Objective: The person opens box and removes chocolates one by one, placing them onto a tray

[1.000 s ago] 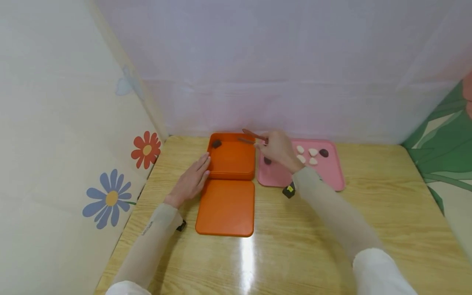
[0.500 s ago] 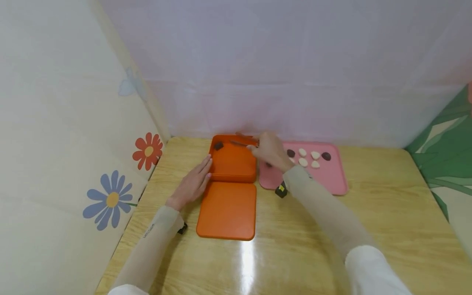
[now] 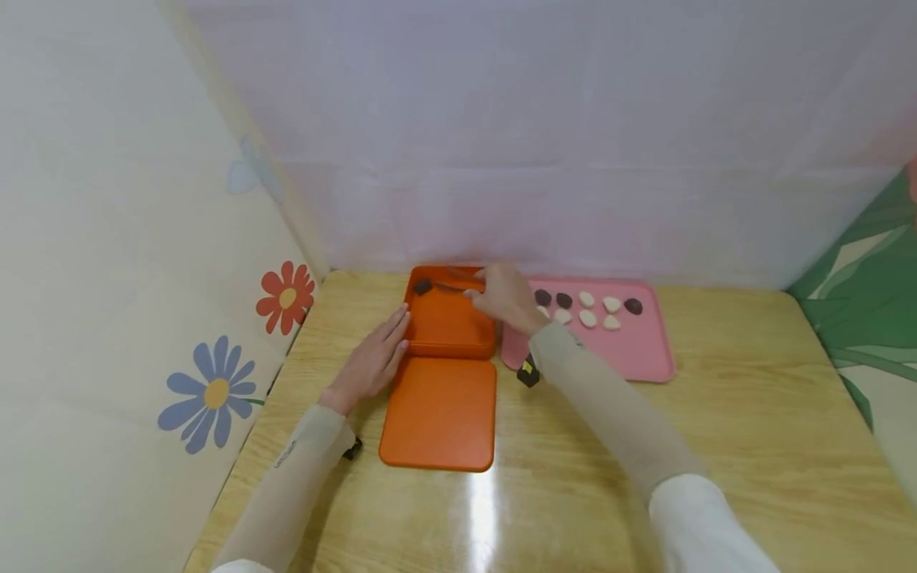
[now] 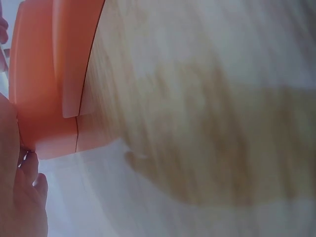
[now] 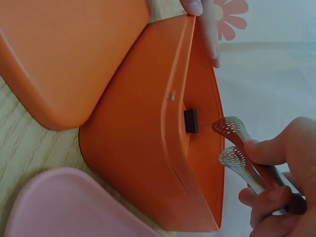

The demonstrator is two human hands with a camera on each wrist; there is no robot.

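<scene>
My right hand (image 3: 507,298) grips metal tongs (image 5: 242,153) over the orange box (image 3: 447,322). The tongs have perforated tips, which stand apart with nothing between them in the right wrist view. A dark brown block (image 5: 191,121) lies inside the box, in its far left corner in the head view. My left hand (image 3: 368,362) rests with straight fingers against the box's left side. To the right, a pink tray (image 3: 630,350) holds several dark pieces (image 3: 634,306) and several white pieces (image 3: 587,318); my right forearm covers its near left part.
A flat orange lid (image 3: 438,414) lies on the wooden table (image 3: 573,493) in front of the box. Behind the box hangs a pale cloth (image 3: 458,159). A panel with painted flowers (image 3: 286,298) stands on the left, another with green leaves (image 3: 860,302) on the right.
My right hand has moved left with the tongs, from over the pink tray to over the orange box, uncovering more pieces on the tray. My left hand has stayed against the box.
</scene>
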